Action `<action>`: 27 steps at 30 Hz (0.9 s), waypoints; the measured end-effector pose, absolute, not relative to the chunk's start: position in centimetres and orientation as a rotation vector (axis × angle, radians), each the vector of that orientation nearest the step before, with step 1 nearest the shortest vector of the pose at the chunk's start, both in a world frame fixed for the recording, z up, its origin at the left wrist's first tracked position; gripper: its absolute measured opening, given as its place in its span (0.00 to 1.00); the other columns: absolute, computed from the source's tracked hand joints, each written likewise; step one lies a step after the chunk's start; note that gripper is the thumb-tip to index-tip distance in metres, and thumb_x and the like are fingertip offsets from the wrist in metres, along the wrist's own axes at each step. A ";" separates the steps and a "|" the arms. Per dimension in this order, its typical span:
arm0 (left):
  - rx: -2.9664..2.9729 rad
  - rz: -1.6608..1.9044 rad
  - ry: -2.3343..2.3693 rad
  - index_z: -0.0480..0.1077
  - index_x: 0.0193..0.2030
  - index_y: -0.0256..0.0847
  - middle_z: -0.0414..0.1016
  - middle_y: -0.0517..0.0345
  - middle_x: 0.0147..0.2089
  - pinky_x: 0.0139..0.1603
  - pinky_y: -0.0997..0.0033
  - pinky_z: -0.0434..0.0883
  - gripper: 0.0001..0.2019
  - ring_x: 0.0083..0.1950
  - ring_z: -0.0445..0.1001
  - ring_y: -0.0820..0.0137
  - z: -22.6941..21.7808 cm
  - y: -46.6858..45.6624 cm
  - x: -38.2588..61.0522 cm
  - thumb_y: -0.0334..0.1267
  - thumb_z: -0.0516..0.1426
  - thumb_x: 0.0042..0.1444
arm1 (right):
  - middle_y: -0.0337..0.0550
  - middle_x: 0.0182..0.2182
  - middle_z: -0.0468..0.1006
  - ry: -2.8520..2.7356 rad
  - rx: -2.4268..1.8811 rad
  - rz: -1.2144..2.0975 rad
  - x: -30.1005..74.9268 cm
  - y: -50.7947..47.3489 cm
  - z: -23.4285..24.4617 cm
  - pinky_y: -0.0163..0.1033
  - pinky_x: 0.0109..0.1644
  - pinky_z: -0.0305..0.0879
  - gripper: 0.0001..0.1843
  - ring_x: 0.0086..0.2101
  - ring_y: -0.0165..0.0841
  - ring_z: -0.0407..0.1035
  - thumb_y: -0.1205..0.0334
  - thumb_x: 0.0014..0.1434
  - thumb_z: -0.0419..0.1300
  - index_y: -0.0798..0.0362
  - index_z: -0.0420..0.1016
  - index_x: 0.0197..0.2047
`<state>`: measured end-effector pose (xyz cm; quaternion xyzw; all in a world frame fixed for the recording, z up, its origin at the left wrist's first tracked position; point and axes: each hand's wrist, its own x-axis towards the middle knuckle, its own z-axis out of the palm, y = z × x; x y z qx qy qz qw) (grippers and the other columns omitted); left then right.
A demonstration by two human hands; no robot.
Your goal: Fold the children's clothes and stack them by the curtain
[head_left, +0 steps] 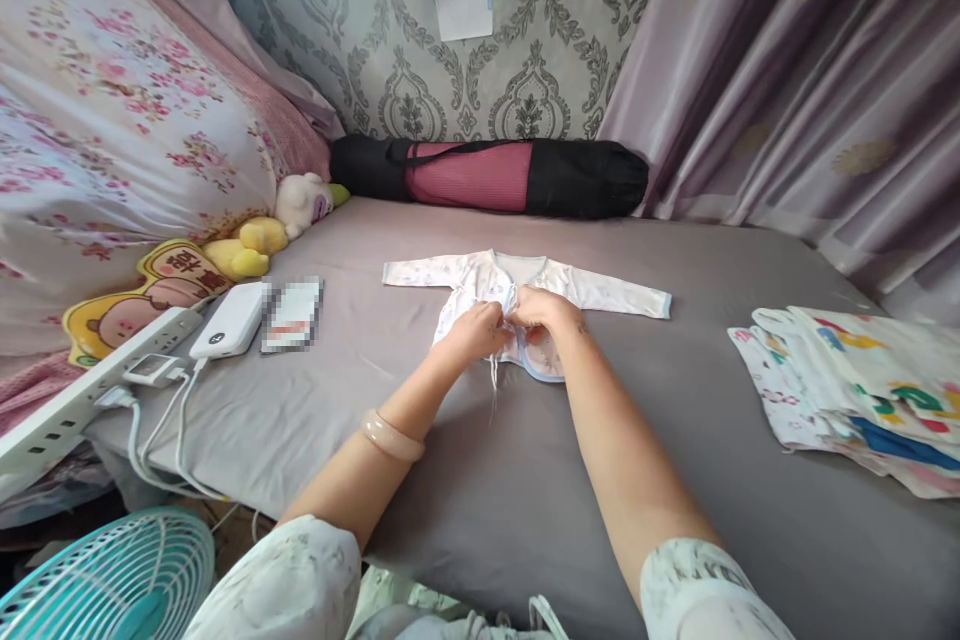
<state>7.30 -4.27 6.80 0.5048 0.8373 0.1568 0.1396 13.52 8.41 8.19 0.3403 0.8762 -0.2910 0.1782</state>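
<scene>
A small white baby shirt (480,272) with pale blue trim lies spread on the grey sheet, its sleeves stretched out to both sides. Both of my hands are together over its front. My left hand (480,330) has its fingers pinched at the middle of the shirt, by the thin white ties (493,372) that hang below it. My right hand (541,310) is bent over the front edge beside it, fingers also pinched. Each seems to grip a tie, though the fingers cover most of what they hold. The shirt's lower right flap shows its blue-edged hem.
Folded baby clothes (847,390) are stacked at the right. On the left are a power strip (97,375), a white power bank (232,320), cables and plush toys (259,240). A black and pink bag (469,175) lies at the back. A fan (112,580) stands at lower left.
</scene>
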 end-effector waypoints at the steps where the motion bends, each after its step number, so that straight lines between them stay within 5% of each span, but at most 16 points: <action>1: 1.428 0.438 2.469 0.71 0.41 0.41 0.75 0.51 0.43 0.48 0.68 0.68 0.09 0.48 0.73 0.62 6.3 -4.4 7.4 0.37 0.59 0.53 | 0.49 0.22 0.79 2.479 0.952 -0.809 13.6 8.2 8.4 0.38 0.26 0.69 0.16 0.22 0.39 0.75 0.65 0.51 0.64 0.61 0.76 0.44; 4: 1.415 0.427 2.516 0.69 0.43 0.40 0.73 0.49 0.45 0.48 0.68 0.68 0.11 0.49 0.72 0.62 5.6 -5.0 6.9 0.40 0.58 0.54 | 0.49 0.24 0.79 2.472 0.951 -0.768 14.0 7.7 9.0 0.39 0.26 0.69 0.26 0.22 0.40 0.75 0.67 0.50 0.65 0.62 0.70 0.54; 8: 1.481 0.391 2.517 0.68 0.43 0.41 0.73 0.51 0.42 0.48 0.68 0.68 0.09 0.47 0.72 0.63 5.8 -5.8 6.4 0.32 0.53 0.54 | 0.46 0.27 0.80 2.428 0.904 -0.748 14.3 7.3 9.6 0.39 0.28 0.69 0.37 0.24 0.40 0.76 0.67 0.51 0.65 0.59 0.59 0.63; 13: 1.476 0.316 2.584 0.69 0.44 0.41 0.71 0.49 0.44 0.48 0.65 0.68 0.14 0.50 0.70 0.60 5.7 -6.2 7.1 0.29 0.53 0.50 | 0.49 0.32 0.80 2.461 0.876 -0.651 14.6 6.8 9.8 0.39 0.29 0.69 0.39 0.25 0.39 0.76 0.70 0.51 0.62 0.59 0.54 0.65; 17: 1.529 0.371 2.552 0.70 0.43 0.41 0.72 0.50 0.43 0.49 0.68 0.67 0.14 0.50 0.70 0.62 5.2 -6.3 6.6 0.26 0.52 0.50 | 0.49 0.33 0.80 2.491 0.917 -0.694 14.6 6.8 9.7 0.37 0.28 0.69 0.33 0.24 0.36 0.75 0.73 0.50 0.61 0.58 0.61 0.60; 21: 1.389 0.564 2.586 0.72 0.36 0.40 0.74 0.53 0.37 0.43 0.70 0.66 0.09 0.42 0.72 0.65 4.9 -6.0 5.4 0.30 0.51 0.55 | 0.49 0.29 0.80 2.491 0.910 -0.717 14.4 7.3 9.4 0.36 0.27 0.68 0.17 0.23 0.36 0.75 0.69 0.51 0.63 0.60 0.73 0.45; 27: 1.054 0.829 2.559 0.74 0.33 0.38 0.70 0.60 0.27 0.33 0.73 0.60 0.10 0.32 0.68 0.70 4.7 -5.9 4.1 0.40 0.54 0.57 | 0.46 0.23 0.78 2.412 1.019 -0.846 14.3 8.4 8.4 0.35 0.26 0.70 0.06 0.24 0.37 0.75 0.69 0.51 0.63 0.59 0.75 0.35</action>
